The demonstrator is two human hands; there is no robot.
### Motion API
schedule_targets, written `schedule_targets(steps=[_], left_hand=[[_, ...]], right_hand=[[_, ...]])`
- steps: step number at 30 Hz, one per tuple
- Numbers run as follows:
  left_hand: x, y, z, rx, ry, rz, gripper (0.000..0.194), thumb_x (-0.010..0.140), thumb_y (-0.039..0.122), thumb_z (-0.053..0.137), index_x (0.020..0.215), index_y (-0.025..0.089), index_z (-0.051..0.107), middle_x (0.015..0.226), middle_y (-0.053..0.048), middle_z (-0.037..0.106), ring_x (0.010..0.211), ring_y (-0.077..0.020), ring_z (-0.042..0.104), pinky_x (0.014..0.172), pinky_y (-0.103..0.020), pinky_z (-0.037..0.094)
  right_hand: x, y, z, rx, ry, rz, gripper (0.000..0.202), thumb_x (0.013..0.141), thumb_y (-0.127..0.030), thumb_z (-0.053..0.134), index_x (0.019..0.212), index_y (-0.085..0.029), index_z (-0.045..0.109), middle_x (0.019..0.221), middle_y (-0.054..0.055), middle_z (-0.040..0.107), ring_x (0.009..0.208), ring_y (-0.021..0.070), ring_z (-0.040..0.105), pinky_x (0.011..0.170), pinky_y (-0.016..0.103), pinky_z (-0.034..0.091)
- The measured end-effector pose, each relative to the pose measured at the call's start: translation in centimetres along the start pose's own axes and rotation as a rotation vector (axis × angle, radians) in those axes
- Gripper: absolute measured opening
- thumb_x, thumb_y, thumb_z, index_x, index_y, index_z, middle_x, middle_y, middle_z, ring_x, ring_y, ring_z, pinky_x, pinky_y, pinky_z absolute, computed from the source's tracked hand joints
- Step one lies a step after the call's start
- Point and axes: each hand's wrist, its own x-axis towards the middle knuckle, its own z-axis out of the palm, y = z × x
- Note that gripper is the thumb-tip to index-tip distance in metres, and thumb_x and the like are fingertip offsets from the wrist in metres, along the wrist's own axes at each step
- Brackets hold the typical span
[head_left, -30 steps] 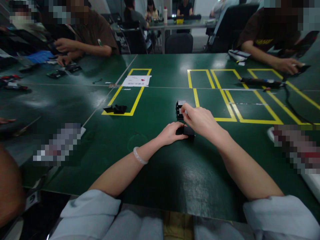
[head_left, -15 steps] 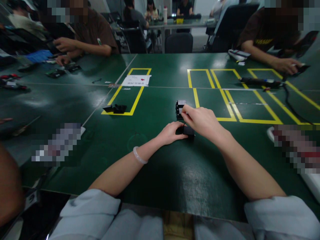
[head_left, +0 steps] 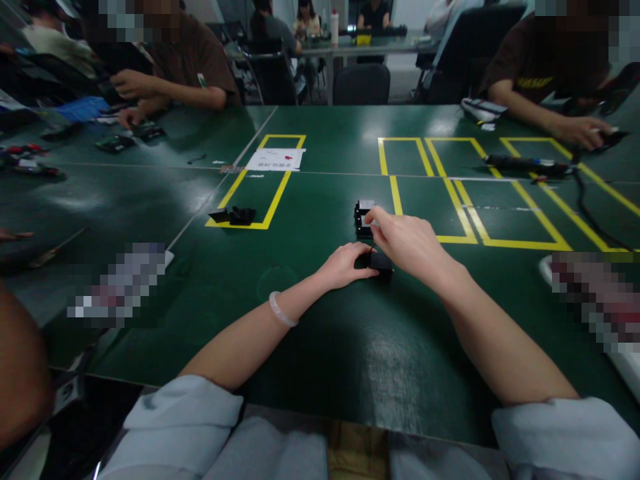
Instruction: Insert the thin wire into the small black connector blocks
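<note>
My left hand (head_left: 347, 267), a pale bracelet at its wrist, curls its thumb and fingers around the left end of a small black block (head_left: 383, 263) on the green table. Just above that block, my right hand (head_left: 400, 237) is closed in a pinch. A thin dark line runs down from its fingertips towards the block; whether it is a tool or a wire I cannot make out. Beyond the block lies a black device with pale labelled faces (head_left: 367, 203), partly covered by my right fingers.
Yellow tape outlines (head_left: 453, 200) mark the green table (head_left: 320, 347). A folded black object (head_left: 239, 215) and a printed white sheet (head_left: 277, 159) lie to the left. A dark cylindrical tool (head_left: 527, 165) with a cable lies at right. Co-workers sit across the table, handling things.
The whole view has shifted slightly to the right. My hands keep nearly the same grip and place at the black block.
</note>
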Motion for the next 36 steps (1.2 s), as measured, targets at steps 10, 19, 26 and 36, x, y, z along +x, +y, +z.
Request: schedule_targets(steps=[10,19,26,36], left_hand=[[-0.1,-0.3,0.1,0.019,0.001,0.013,0.048,0.083,0.045,0.074,0.120,0.015,0.062,0.121,-0.010,0.068,0.110,-0.0281,0.063,0.095,-0.040,0.047],[-0.1,0.0,-0.1,-0.012,-0.002,0.014,0.045,0.084,0.043,0.074,0.118,0.016,0.062,0.118,-0.010,0.069,0.108,-0.0287,0.064,0.093,-0.040,0.049],[0.0,0.0,-0.1,-0.032,-0.003,0.005,0.042,0.083,0.042,0.074,0.115,0.016,0.064,0.121,-0.010,0.068,0.113,-0.0301,0.063,0.097,-0.041,0.048],[-0.1,-0.1,-0.1,-0.005,-0.008,0.021,0.047,0.084,0.043,0.073,0.121,0.016,0.062,0.122,-0.011,0.068,0.111,-0.0286,0.063,0.096,-0.041,0.047]], right_hand=[[0.0,-0.5,0.2,-0.115,0.010,0.072,0.037,0.101,-0.039,0.028,0.108,-0.023,0.061,0.083,0.009,0.073,0.076,0.0240,0.068,0.054,0.030,0.017],[-0.1,-0.8,0.3,-0.027,0.021,0.035,0.035,0.099,-0.028,0.028,0.124,-0.019,0.051,0.087,0.006,0.074,0.070,0.0201,0.066,0.054,0.029,0.020],[-0.4,-1.1,0.0,-0.097,0.003,0.035,0.038,0.102,-0.040,0.027,0.108,-0.021,0.059,0.086,0.009,0.073,0.076,0.0228,0.069,0.054,0.030,0.017],[-0.3,-0.7,0.1,-0.069,0.007,0.055,0.034,0.098,-0.026,0.031,0.121,-0.021,0.055,0.090,0.008,0.075,0.075,0.0226,0.068,0.055,0.030,0.022]])
